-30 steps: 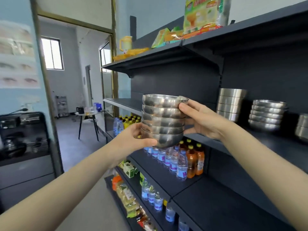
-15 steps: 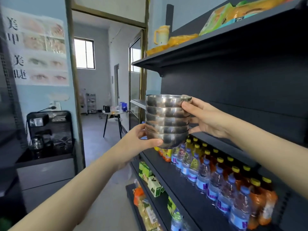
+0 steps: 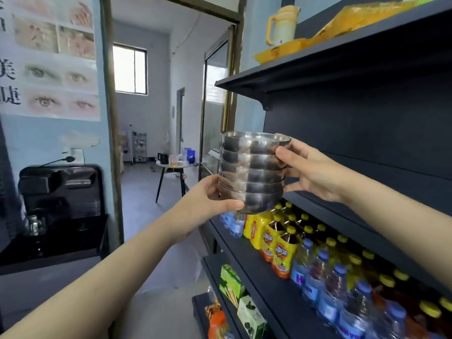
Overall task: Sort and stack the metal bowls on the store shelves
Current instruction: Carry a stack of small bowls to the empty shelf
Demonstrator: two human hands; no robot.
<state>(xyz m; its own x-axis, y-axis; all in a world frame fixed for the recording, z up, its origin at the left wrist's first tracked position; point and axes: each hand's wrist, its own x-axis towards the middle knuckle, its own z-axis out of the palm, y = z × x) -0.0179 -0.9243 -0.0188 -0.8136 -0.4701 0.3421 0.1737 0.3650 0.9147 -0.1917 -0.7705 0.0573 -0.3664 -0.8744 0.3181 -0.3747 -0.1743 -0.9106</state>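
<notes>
Here, bowl stack (image 3: 253, 172) beside shelving (image 3: 367, 133), bottles (image 3: 281, 250) below, jug (image 3: 282, 24) above.

Two bare forearms, uncovered along their whole visible length: the left at seven o'clock, the right at four o'clock. The left hand (image 3: 208, 204) and right hand (image 3: 315, 172) are bare too.

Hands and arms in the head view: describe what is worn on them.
Nothing is worn. The left hand and right hand are ungloved, with no rings showing. The left forearm and right forearm are bare to the frame edge: no sleeves, watch or bracelet.
</notes>
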